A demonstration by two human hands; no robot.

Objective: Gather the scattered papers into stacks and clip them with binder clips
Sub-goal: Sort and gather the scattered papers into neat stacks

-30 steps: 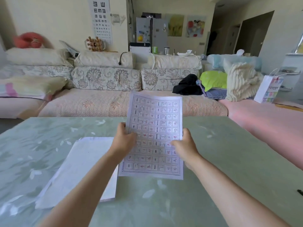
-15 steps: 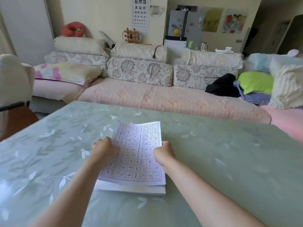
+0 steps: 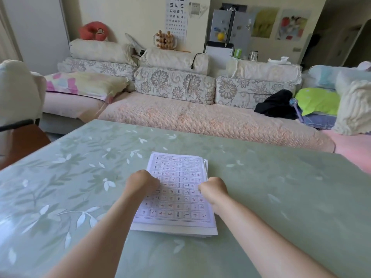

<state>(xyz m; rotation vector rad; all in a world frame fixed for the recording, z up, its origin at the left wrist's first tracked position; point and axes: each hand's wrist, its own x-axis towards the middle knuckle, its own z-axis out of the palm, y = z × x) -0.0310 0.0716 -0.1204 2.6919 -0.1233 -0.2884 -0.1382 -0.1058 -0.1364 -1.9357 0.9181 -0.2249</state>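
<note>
A stack of papers (image 3: 179, 194) lies flat on the green floral table (image 3: 281, 197), right in front of me. Its top sheet is a printed grid of characters, and lower sheets stick out a little at the right and near edges. My left hand (image 3: 141, 183) sits at the stack's left edge with its fingers curled over the top sheet. My right hand (image 3: 213, 190) holds the right edge, fingers curled and hidden behind the knuckles. I see no binder clip.
A long floral sofa (image 3: 200, 121) with cushions and clothes runs behind the table's far edge. A white-covered chair (image 3: 18, 93) stands at the table's left corner. Pink bedding lies to the right.
The printed sheet, held upright in both hands a second ago, has come down onto the pile. My view has turned left, and both hands stay at the stack's side edges.
</note>
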